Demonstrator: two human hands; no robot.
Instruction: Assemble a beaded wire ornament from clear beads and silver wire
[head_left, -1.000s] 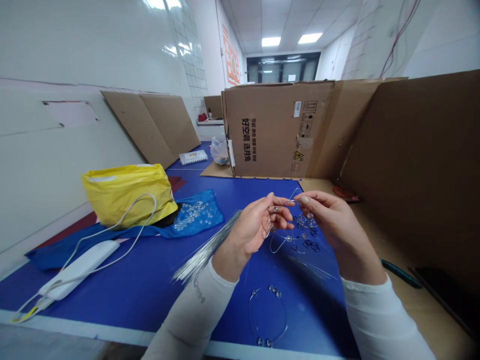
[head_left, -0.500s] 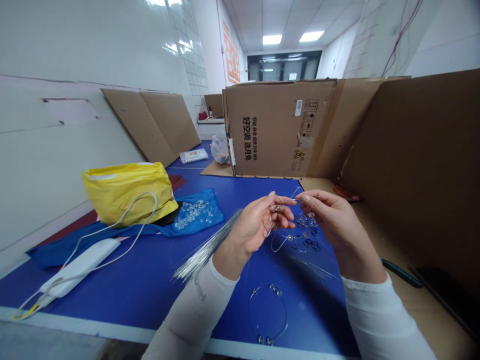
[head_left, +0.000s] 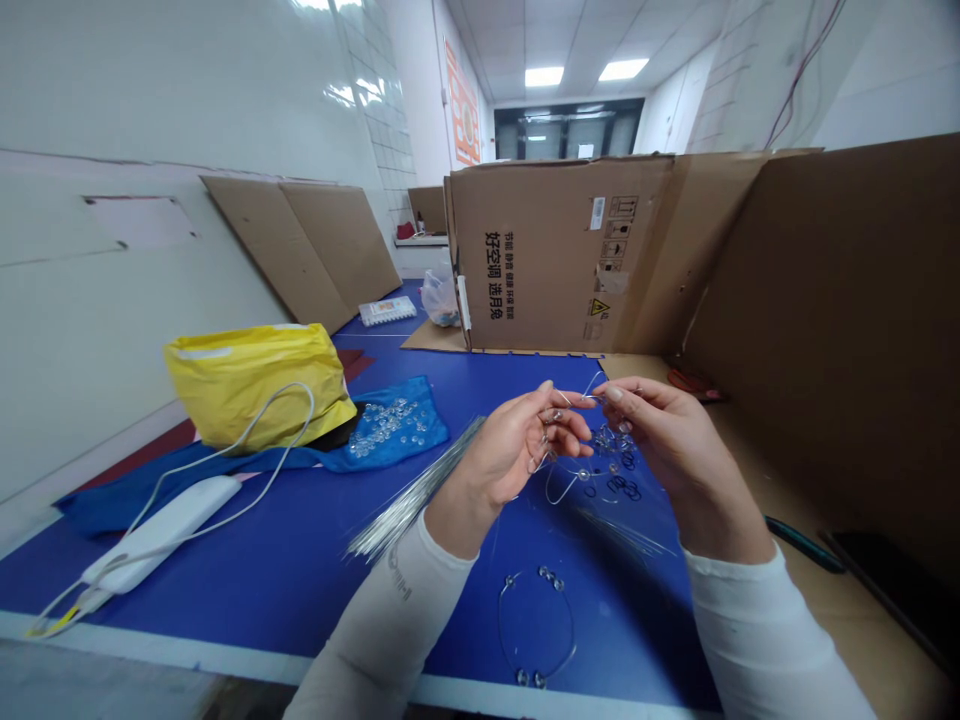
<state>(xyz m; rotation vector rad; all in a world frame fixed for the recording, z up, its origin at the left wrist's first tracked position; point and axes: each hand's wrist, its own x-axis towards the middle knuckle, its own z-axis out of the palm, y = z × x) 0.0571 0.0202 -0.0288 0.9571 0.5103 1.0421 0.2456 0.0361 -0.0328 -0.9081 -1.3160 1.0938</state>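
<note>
Between my two hands runs a thin wire (head_left: 559, 492) strung with clear beads, part of it looping down over the table. My left hand (head_left: 521, 440) is closed on it, pinching the wire between thumb and forefinger while beads show by the curled fingers. Close on the right, my right hand (head_left: 664, 430) pinches the same wire with thumb and fingertips. The fingertips of both hands nearly meet. Below them lie loose dark rings (head_left: 624, 487) and clear beads. Nearer to me, a beaded wire loop (head_left: 574, 625) rests on the blue table (head_left: 315, 590).
A bundle of straight wires (head_left: 420, 495) lies left of my hands. Clear beads (head_left: 386, 425) sit on a blue cloth beside a yellow bag (head_left: 259, 385). A white power strip (head_left: 161, 535) with a cord is at left. Cardboard (head_left: 555, 260) walls the back and right; green-handled pliers (head_left: 804, 545) lie right.
Both hands keep their pinch on the wire and have barely moved. The view has shifted very slightly.
</note>
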